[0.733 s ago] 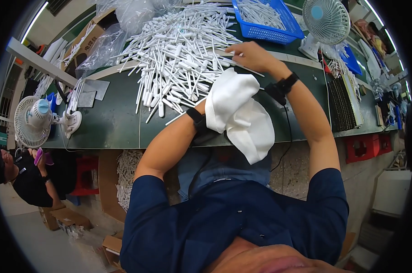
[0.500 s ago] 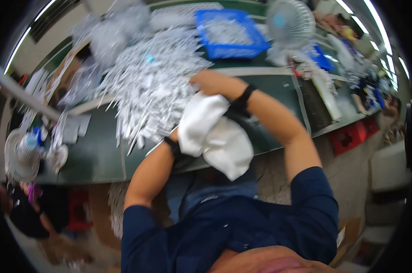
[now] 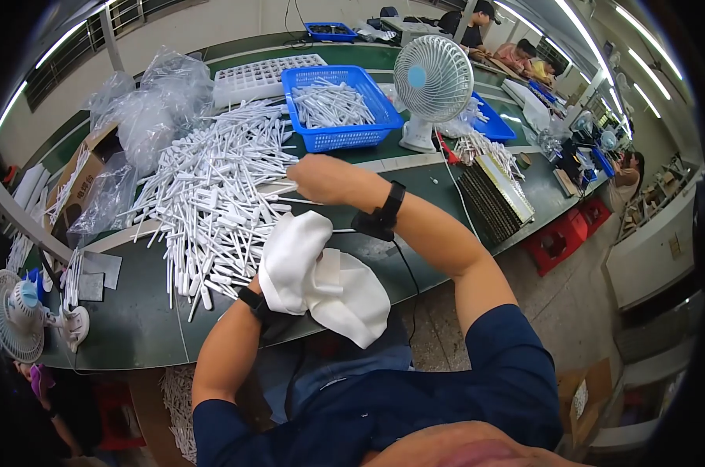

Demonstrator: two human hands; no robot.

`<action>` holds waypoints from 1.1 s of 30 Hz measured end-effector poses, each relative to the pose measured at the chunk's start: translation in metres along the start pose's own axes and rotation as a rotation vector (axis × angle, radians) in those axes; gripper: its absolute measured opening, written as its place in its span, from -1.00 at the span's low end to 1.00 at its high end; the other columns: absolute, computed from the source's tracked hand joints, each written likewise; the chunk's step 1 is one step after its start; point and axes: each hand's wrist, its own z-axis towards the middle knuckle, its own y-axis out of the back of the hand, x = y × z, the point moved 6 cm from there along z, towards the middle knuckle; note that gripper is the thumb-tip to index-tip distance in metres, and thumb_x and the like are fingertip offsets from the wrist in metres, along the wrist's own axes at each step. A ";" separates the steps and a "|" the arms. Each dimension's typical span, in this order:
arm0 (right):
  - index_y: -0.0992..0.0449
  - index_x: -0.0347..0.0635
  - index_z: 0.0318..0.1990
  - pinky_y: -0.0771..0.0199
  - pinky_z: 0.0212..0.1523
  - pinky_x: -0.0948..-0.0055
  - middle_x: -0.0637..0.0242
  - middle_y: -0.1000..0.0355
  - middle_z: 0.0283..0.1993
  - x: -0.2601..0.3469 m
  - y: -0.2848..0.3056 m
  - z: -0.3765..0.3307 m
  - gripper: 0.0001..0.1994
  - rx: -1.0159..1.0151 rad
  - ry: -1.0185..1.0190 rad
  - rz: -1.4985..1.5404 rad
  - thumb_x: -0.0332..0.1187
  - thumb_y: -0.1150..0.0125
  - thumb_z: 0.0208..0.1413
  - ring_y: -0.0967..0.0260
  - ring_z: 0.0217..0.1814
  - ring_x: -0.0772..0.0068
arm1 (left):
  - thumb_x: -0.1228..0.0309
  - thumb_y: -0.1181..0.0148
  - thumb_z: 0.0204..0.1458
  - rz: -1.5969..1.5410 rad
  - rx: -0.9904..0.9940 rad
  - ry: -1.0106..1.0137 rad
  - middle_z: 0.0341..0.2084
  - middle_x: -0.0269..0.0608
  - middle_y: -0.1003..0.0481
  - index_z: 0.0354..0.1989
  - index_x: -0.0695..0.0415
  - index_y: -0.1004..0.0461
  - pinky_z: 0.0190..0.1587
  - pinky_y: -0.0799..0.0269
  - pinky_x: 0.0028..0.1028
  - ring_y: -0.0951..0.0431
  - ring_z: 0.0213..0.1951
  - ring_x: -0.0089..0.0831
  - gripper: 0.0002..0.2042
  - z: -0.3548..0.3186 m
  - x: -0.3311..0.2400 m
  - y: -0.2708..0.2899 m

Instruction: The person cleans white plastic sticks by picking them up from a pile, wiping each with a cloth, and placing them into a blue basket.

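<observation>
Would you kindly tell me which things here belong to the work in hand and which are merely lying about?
In hand:
- left hand, wrapped in white cloth
- right hand, reaching into heap of white plastic sticks

Lying about:
- blue plastic basket
- white desk fan
- clear plastic bags

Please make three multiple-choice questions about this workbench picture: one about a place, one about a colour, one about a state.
1. Where is the big pile of white sticks?
A. on the green table
B. on the floor
C. inside a red crate

2. What colour is the basket beside the desk fan?
A. yellow
B. blue
C. black

3. What is the left hand doing?
A. resting open and bare
B. wrapped in a white cloth
C. holding the fan

Answers: 1 A, the sticks lie spread over the green table. 2 B, its mesh walls are blue. 3 B, the white cloth covers the hand.
</observation>
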 end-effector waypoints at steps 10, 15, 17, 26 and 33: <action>-0.49 -0.32 -0.22 -0.54 -0.22 0.38 0.18 -0.58 -0.35 -0.008 0.036 -0.054 -0.82 -0.569 -0.134 0.813 -0.38 -0.31 0.20 -0.55 -0.30 0.31 | 0.24 -0.12 0.32 -1.343 -0.387 0.720 -0.43 -0.33 -0.38 -0.27 0.08 -0.41 -0.36 -0.35 -0.41 -0.43 -0.40 -0.48 -0.81 -0.028 0.057 -0.049; -0.53 -0.33 -0.14 -0.51 -0.24 0.58 0.35 -0.56 -0.37 -0.008 -0.023 -0.079 -0.84 -0.506 -0.121 1.533 -0.41 -0.31 0.27 -0.47 -0.33 0.65 | 0.10 -0.11 0.36 -1.574 -0.624 0.909 -0.34 -0.36 -0.43 -0.16 -0.01 -0.42 -0.28 -0.41 -0.50 -0.45 -0.34 -0.55 -0.77 -0.021 0.042 -0.022; -0.56 -0.34 -0.07 -0.41 -0.33 0.61 0.43 -0.52 -0.41 0.007 -0.044 -0.076 -0.80 -0.334 -0.164 1.622 -0.40 -0.31 0.26 -0.38 -0.40 0.70 | 0.07 -0.11 0.35 -1.627 -0.719 0.965 -0.35 -0.36 -0.42 -0.17 -0.01 -0.41 -0.28 -0.42 -0.48 -0.45 -0.34 -0.53 -0.75 -0.024 0.043 -0.017; -0.60 -0.34 -0.01 -0.29 -0.33 0.70 0.59 -0.51 -0.36 0.014 -0.060 -0.078 -0.78 -0.078 -0.156 1.235 -0.39 -0.27 0.31 -0.28 -0.39 0.85 | -0.01 0.00 0.33 -1.310 -0.871 0.941 -0.43 -0.40 -0.35 -0.26 -0.01 -0.38 -0.31 -0.40 -0.46 -0.38 -0.40 -0.51 -0.68 -0.038 0.094 -0.001; -0.53 -0.37 0.04 -0.47 -0.20 0.64 0.40 -0.61 -0.27 0.033 -0.063 -0.067 -0.76 -0.226 -0.107 1.528 -0.40 -0.24 0.32 -0.45 -0.32 0.74 | 0.19 -0.02 0.38 -1.079 -0.631 0.723 -0.37 -0.37 -0.41 -0.17 0.06 -0.41 -0.28 -0.42 -0.50 -0.43 -0.35 -0.57 -0.79 -0.040 0.071 -0.025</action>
